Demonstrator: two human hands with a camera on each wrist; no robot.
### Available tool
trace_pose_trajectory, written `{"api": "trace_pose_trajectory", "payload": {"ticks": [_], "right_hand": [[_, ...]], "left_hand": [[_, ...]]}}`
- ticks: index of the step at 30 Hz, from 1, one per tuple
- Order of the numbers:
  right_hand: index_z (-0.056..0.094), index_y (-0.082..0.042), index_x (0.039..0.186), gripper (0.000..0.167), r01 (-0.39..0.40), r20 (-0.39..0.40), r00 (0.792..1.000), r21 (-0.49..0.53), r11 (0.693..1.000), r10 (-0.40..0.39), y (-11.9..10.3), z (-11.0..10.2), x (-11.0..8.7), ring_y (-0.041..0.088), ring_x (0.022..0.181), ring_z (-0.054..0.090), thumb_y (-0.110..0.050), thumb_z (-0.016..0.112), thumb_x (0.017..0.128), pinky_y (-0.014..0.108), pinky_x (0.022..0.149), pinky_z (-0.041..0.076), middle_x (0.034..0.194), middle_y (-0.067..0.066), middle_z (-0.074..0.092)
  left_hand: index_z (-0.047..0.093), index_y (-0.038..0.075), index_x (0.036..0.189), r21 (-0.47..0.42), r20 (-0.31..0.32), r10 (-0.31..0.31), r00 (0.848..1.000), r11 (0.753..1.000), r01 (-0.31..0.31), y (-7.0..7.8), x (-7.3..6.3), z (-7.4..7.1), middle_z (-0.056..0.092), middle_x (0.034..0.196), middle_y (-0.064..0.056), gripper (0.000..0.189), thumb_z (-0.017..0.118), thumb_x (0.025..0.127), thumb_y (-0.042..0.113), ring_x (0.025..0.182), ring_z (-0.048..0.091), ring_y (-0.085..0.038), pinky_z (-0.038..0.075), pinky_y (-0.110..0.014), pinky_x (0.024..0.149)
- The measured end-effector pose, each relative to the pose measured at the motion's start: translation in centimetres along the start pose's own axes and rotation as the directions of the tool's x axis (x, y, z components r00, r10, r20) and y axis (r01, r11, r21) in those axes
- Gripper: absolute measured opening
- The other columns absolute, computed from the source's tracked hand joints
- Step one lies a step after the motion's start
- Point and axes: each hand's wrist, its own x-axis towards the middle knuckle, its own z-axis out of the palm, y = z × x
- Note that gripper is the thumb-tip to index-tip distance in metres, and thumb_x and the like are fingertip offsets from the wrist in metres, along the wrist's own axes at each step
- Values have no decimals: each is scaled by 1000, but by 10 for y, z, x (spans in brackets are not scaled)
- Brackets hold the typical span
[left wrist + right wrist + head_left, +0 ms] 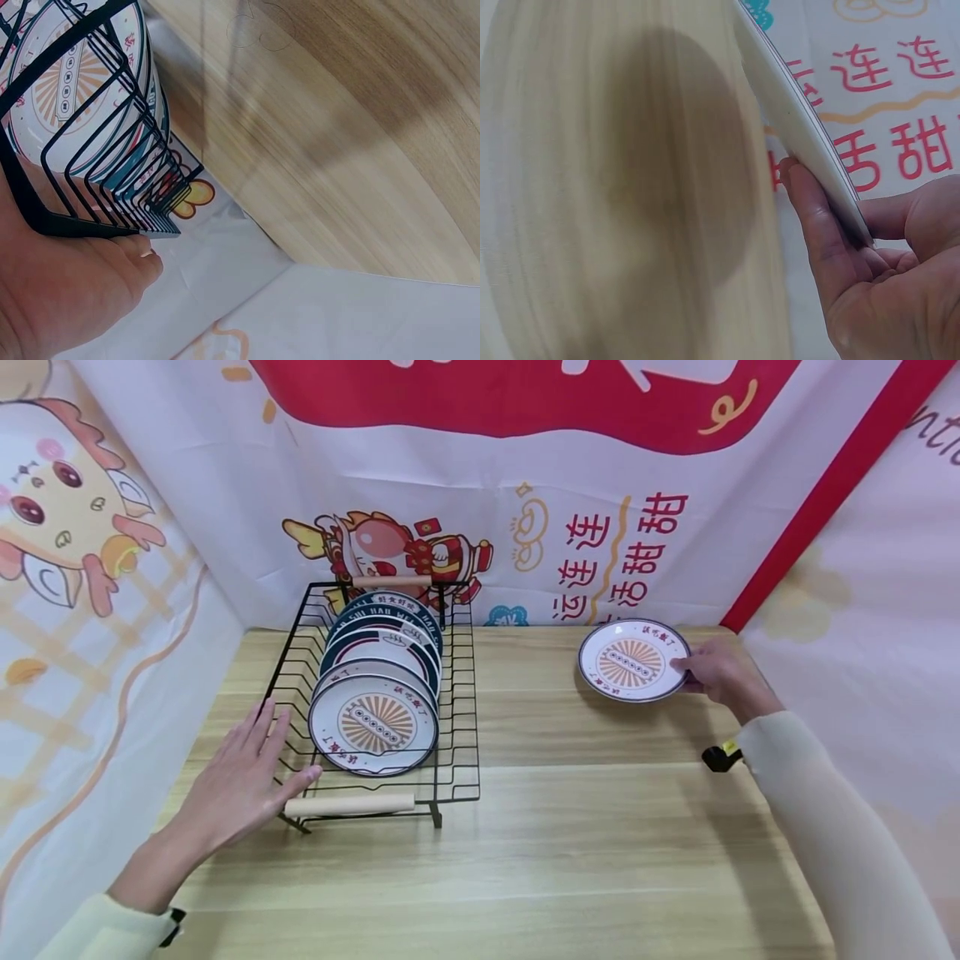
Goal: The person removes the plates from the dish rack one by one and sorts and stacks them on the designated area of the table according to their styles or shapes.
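My right hand pinches the right rim of a white plate with a dark blue edge and an orange sunburst print. In the right wrist view the plate appears edge-on, thumb on one face and fingers under the other, its shadow on the wood below. On the left stands a black wire dish rack with wooden handles, holding several plates on edge. The front plate bears the same sunburst. My left hand rests along the rack's left side, fingers extended; in the left wrist view the hand lies against the rack's wire frame.
The rack stands on a light wood tabletop. A printed white cloth hangs behind the table, with more cloth at the left and right sides. Dark-rimmed plates fill the back of the rack.
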Motion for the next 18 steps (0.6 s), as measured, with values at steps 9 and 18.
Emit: {"api": "trace_pose_trajectory", "payload": {"ticks": [9,18], "right_hand": [[58,7,106,14,-61,-9,998,2,998,61,15,8,11,9,65,63,-7,56,109,22,63,59,74,-1,63],[57,6,107,13,-81,3,997,20,996,81,23,16,18,9,65,62,-7,56,109,22,64,60,75,0,62]], "left_hand": [[10,-6,167,1,0,-3,1000,1000,3,0,0,-1,-5,174,-27,98,52,106,60,162,-5,-45,-11,-49,131],[11,-7,166,-16,15,-11,1000,1000,12,2,1,-4,-4,174,-29,98,52,106,59,162,-4,-47,-8,-53,131]]}}
